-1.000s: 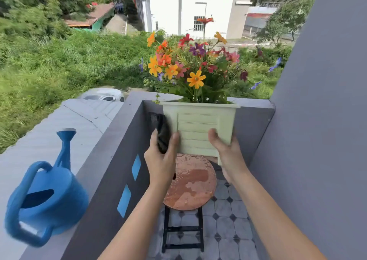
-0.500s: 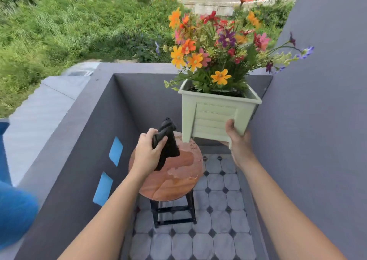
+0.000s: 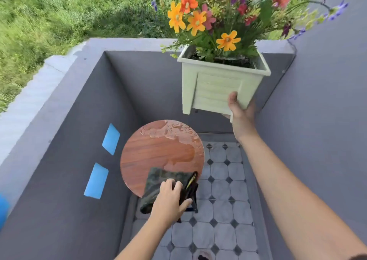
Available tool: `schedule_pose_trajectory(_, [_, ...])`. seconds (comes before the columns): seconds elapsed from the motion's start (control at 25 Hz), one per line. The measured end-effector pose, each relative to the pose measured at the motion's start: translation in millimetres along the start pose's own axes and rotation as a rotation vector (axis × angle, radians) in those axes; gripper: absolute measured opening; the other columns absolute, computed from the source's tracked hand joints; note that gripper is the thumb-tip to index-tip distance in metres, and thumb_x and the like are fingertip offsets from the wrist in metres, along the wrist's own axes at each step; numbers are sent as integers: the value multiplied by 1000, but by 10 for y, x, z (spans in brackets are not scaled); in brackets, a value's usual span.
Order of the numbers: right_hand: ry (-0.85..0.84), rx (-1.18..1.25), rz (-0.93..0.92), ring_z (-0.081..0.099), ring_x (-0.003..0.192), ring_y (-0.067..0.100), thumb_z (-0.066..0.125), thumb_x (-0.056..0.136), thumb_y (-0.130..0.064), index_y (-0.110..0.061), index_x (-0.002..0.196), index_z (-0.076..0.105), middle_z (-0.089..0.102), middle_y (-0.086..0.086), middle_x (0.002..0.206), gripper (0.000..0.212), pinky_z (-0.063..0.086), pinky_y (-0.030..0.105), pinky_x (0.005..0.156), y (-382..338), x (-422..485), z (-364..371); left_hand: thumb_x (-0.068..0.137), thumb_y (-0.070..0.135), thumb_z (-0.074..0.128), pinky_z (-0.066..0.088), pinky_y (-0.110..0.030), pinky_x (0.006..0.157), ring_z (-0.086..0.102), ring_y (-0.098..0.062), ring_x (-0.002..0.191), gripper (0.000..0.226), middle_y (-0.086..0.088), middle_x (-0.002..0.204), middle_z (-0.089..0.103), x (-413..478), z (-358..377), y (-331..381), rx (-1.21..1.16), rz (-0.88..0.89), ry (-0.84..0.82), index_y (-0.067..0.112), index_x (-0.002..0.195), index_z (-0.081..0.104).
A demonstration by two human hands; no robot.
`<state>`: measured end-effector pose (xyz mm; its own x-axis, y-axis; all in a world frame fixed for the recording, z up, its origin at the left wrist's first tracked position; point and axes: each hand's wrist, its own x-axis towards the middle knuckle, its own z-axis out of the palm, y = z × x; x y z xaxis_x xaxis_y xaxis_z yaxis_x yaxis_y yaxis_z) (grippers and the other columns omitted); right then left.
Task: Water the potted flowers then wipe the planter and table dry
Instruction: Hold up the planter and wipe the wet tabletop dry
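A pale green square planter [image 3: 216, 89] full of orange, pink and purple flowers [image 3: 224, 11] hangs in the air to the right of and above the table, tilted a little. My right hand [image 3: 239, 108] grips its bottom right corner from below. The round reddish wooden table [image 3: 158, 152] has water pooled on its far and right parts. My left hand [image 3: 170, 198] presses a dark cloth [image 3: 164, 180] flat on the table's near edge, part of the cloth hanging over.
Grey balcony walls [image 3: 75, 132] enclose a narrow tiled floor [image 3: 224, 210]; two blue tape patches [image 3: 111, 139] are on the left wall. A sliver of the blue watering can [image 3: 3, 210] shows at the left edge. Grass lies beyond the ledge.
My left hand came off the planter with the cloth and dropped to the table's near edge, spreading the cloth. My right hand alone lifted the planter up and to the right.
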<state>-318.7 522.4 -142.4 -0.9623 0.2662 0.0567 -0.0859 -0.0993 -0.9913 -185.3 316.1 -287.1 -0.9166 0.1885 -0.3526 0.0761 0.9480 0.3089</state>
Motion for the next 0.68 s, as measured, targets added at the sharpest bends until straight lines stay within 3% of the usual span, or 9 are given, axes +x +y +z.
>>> schedule_pose_trajectory(0.12, [8, -20, -28, 59, 97, -17, 66, 53, -77, -39, 108, 50, 59, -26, 107, 70, 49, 39, 99, 99, 100, -19, 92, 52, 36, 42, -28, 69, 59, -22, 86, 43, 4, 95, 61, 70, -31, -160, 42, 283, 208, 19, 89, 63])
schedule_pose_trajectory(0.2, [19, -47, -57, 58, 92, -20, 64, 50, -80, -34, 108, 49, 58, -20, 107, 76, 50, 20, 91, 171, 110, -43, 93, 42, 40, 44, -30, 87, 61, -22, 108, 32, 8, 116, 64, 142, -52, -344, 155, 624, 192, 25, 105, 64])
schedule_pose_trajectory(0.24, [24, -45, -57, 58, 90, -21, 63, 49, -81, -33, 106, 49, 57, -18, 106, 76, 50, 16, 87, 208, 111, -47, 93, 42, 40, 42, -35, 101, 53, -19, 125, 34, 13, 132, 58, 198, -84, -432, 268, 748, 131, 32, 120, 59])
schedule_pose_trajectory(0.32, [26, -16, -43, 57, 88, -22, 63, 49, -80, -31, 102, 49, 56, -17, 104, 74, 49, 10, 82, 284, 91, -29, 95, 49, 33, 29, -50, 107, 32, -15, 139, 46, 18, 147, 41, 328, -138, -539, 432, 857, 2, 46, 140, 34])
schedule_pose_trajectory(0.4, [37, -17, -62, 57, 85, -23, 62, 51, -79, -32, 101, 48, 55, -16, 103, 71, 44, 2, 75, 354, 83, 32, 97, 51, 23, 25, -55, 103, 28, -14, 140, 48, 19, 149, 36, 446, -111, -545, 456, 854, -56, 46, 144, 17])
schedule_pose_trajectory(0.56, [54, -2, -95, 58, 87, -18, 64, 55, -77, -29, 106, 49, 57, -12, 103, 71, 44, 3, 75, 557, 147, 150, 97, 49, 13, 45, -47, 97, 42, -11, 133, 47, 23, 142, 44, 628, 30, -355, 349, 643, -85, 45, 142, 25])
schedule_pose_trajectory(0.64, [68, 5, -102, 59, 89, -18, 65, 54, -76, -30, 106, 49, 57, -12, 104, 71, 44, 4, 77, 603, 194, 157, 98, 47, 9, 42, -48, 99, 32, -11, 137, 49, 22, 145, 41, 694, 78, -187, 268, 526, -50, 44, 143, 28])
schedule_pose_trajectory(0.68, [69, 9, -108, 59, 90, -17, 65, 55, -76, -30, 108, 49, 57, -12, 105, 71, 45, 5, 77, 624, 213, 162, 98, 47, 5, 33, -50, 106, 18, -12, 140, 51, 21, 150, 31, 755, 61, -106, 232, 470, -29, 44, 145, 24])
